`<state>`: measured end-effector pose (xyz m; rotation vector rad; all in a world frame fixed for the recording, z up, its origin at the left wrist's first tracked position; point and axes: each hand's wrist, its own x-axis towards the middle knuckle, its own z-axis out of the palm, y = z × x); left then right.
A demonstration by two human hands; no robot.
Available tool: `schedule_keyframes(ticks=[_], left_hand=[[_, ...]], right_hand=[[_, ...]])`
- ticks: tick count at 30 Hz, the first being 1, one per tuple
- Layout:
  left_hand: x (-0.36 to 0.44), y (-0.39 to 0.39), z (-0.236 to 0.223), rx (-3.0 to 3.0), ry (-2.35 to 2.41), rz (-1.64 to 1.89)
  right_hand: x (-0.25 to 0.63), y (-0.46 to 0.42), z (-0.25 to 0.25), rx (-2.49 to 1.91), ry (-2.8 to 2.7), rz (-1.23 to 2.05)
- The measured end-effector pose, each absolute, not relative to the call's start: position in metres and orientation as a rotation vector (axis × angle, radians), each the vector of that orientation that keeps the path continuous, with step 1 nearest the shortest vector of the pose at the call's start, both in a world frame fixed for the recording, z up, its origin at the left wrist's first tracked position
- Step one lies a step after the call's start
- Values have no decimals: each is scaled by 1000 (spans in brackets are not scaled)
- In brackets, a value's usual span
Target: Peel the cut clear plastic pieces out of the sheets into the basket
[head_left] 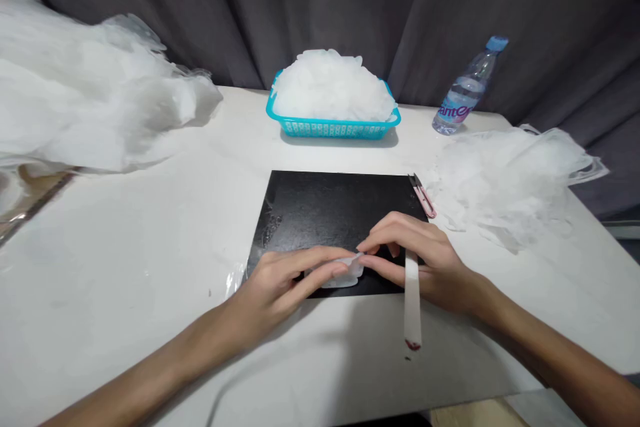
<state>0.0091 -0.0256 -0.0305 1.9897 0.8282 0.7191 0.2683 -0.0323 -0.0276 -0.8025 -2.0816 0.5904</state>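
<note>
A flat, pale, smooth stick (pixel 413 310) with a reddish-stained tip is lodged across the thumb of the right hand (pixel 435 257), its upper end hidden by the fingers. A thin, translucent white film piece (pixel 343 279) is held low over the near edge of a black, scuffed rectangular board (pixel 320 207). It is pinched between thumb and fingers of the left hand (pixel 283 277); its right corner is pinched by the right fingertips. Pink-handled thread snips (pixel 423 197) are laid at the board's far right corner. A loose, crumpled film heap (pixel 505 180) is seen to the right, a bulkier sheer white heap (pixel 85 93) to the left. A turquoise perforated plastic basket (pixel 335 129) is filled past its rim with frosted film pieces (pixel 333 87). A clear bottle (pixel 465 93), blue-capped, is part-filled with clear liquid.
</note>
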Motion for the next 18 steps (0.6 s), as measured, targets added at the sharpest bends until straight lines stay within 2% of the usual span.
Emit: schedule_keyframes(ticks=[18], left_hand=[[12, -27, -29, 2129, 754, 794]], right_hand=[[272, -33, -27, -798, -2222, 508]])
